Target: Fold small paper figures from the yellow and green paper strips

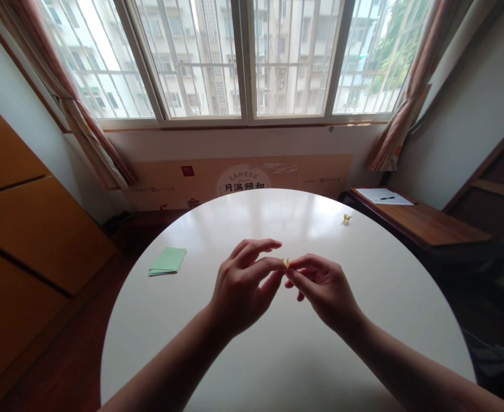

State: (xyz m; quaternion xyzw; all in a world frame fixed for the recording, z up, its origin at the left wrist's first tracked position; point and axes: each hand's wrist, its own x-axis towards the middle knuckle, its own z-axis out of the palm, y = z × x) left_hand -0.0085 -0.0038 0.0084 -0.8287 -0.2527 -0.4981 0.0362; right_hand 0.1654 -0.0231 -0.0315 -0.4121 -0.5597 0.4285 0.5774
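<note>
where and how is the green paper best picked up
Probably by its near edge, from the near right, with the closer left hand once free. The green paper lies flat on the table, but its sheets sit askew along that edge, which may give a lip to catch.

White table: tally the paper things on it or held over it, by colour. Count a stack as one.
Green: 1, the paper stack; its sheets are too close to count
Yellow: 2, the loose piece and the held piece
Total: 3
</note>
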